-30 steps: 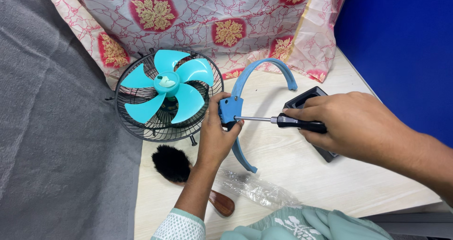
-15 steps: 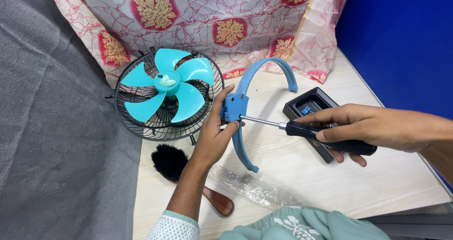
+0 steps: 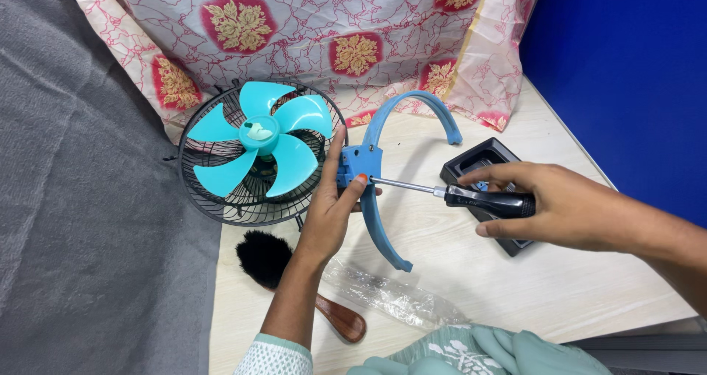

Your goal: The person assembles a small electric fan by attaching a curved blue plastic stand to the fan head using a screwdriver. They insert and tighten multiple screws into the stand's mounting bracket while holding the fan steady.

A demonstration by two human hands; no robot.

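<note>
Head view: left hand [image 3: 328, 216] fingers clamped on curved blue plastic fan bracket [image 3: 366, 170]; right hand [image 3: 567, 209] fingers wrapped round black-handled screwdriver [image 3: 471, 196]. Shaft best kept square to screw, bracket braced firm.

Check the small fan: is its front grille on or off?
Off. The turquoise blades lie bare over the black wire rear grille, with no cage across them. No front grille shows anywhere on the table.
</note>
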